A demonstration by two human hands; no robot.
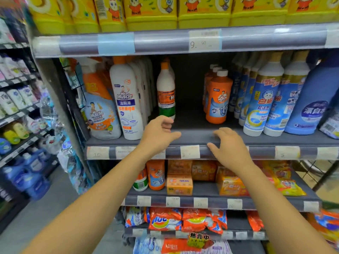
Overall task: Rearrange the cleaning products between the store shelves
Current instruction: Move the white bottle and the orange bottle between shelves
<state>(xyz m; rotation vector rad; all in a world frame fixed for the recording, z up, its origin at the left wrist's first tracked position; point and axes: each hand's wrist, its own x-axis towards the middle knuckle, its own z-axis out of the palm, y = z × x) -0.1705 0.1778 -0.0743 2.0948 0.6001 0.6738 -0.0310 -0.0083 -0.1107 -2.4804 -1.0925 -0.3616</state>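
Observation:
Both my hands hover at the front edge of the middle shelf (192, 138), holding nothing. My left hand (157, 134) has loosely curled fingers just below a white bottle with an orange cap and a green band (166, 92). My right hand (229, 145) is spread over the shelf lip, below an orange drain-cleaner bottle (218, 99) that fronts a short row. Between those two bottles the shelf has a bare gap. A white Mr Muscle bottle (126, 99) stands to the left.
Blue-and-white toilet cleaner bottles (264, 99) and a blue bleach jug (315, 99) fill the right side. Yellow packs (150, 13) line the top shelf. Below sit orange soap boxes (179, 184), an orange bottle (156, 175) and detergent bags (165, 219). An aisle with more shelves runs on the left.

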